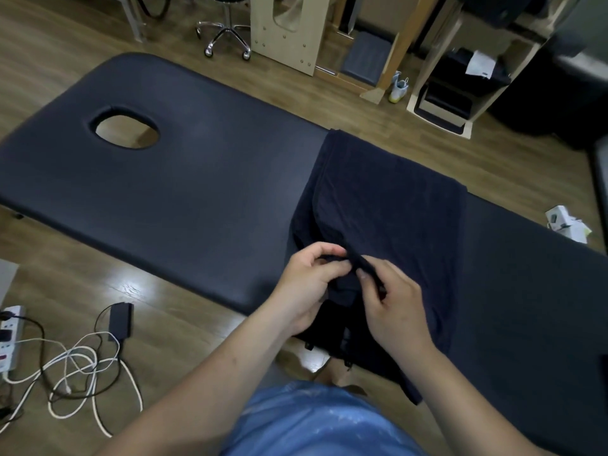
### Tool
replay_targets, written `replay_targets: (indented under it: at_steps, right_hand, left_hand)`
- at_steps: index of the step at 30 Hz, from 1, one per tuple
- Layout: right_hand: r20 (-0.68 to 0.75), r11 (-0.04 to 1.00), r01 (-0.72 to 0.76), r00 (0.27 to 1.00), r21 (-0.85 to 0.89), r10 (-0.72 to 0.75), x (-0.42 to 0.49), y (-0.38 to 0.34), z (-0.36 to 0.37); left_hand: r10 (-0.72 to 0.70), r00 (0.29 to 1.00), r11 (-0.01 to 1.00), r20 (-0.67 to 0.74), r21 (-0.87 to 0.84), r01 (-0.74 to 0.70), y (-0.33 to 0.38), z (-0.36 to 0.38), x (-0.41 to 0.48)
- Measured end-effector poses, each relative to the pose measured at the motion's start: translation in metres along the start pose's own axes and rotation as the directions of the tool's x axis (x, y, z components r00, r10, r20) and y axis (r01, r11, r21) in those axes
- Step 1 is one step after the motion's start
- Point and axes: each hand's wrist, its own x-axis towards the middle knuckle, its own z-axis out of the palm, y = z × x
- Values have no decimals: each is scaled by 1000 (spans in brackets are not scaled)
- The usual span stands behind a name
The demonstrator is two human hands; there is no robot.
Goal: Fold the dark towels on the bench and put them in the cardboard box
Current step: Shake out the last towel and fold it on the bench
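1. The left hand [307, 284] pinches a thin hem of the dark towel [388, 199] between thumb and curled fingers, above the near edge of the bench [184, 192].
2. The right hand [399, 311] grips the same hem just beside it, thumb on top and fingers curled beneath. The two hands nearly touch.
3. The towel lies across the bench, right of its middle. Its far edge reaches the far side, and its near part hangs over the near edge toward the person.
4. One layer seems to be folded over another, though dark cloth on dark padding makes the fold lines hard to read.
5. The bench is dark and padded, with an oval face hole [125, 128] toward its left end.
6. On the wooden floor at the left lie tangled white and black cables [75, 366], a black adapter [120, 319] and a power strip [10, 337].
7. Beyond the bench stands the chrome wheeled base of a stool [227, 34].
8. A blue garment [316, 419] fills the bottom of the view.
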Motion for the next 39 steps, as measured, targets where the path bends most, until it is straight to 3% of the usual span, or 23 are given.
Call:
replay_targets:
  at_steps: [6, 11, 13, 17, 23, 26, 29, 31, 33, 36, 37, 39]
  right_hand:
    - [23, 999, 2, 1000, 42, -3, -5, -4, -10]
    - [32, 997, -43, 999, 67, 41, -7, -5, -17]
    - [-7, 995, -56, 998, 83, 57, -8, -5, -17]
    - [-66, 995, -57, 996, 77, 62, -6, -4, -16]
    - [-97, 996, -76, 992, 41, 79, -2, -4, -20]
    - [-90, 997, -42, 995, 70, 48, 0, -7, -25]
    - [-90, 994, -36, 995, 100, 45, 3, -8, -28]
    - [-71, 994, -32, 997, 103, 39, 4, -10, -28]
    - [-45, 991, -48, 998, 126, 54, 6, -15, -29]
    - [-20, 977, -75, 997, 199, 80, 12, -18, -36]
    - [-6, 971, -92, 995, 222, 96, 14, -18, -39]
    - [1, 952, -143, 989, 269, 148, 17, -15, -42]
  left_hand:
    - [-29, 994, 991, 109, -130, 43, 1, -5, -6]
    - [28, 969, 975, 246, -219, 28, 5, -8, -9]
    - [61, 962, 987, 265, -158, -19, 5, -7, -10]
    - [166, 967, 968, 191, 156, -197, 2, 1, -12]
    - [480, 860, 705, 173, 507, -496, -1, 6, -4]
    - [583, 788, 580, 199, 578, -575, 0, 8, -3]
    - [636, 745, 521, 201, 601, -606, 6, 7, 1]
    - [690, 677, 417, 256, 624, -661, 10, 6, 3]
    - [684, 634, 332, 361, 619, -711, 14, 8, 5]
    - [562, 690, 399, 456, 581, -709, 22, 15, 8]
    - [555, 685, 362, 473, 604, -710, 23, 17, 13]
    - [603, 616, 172, 507, 671, -721, 26, 22, 24]
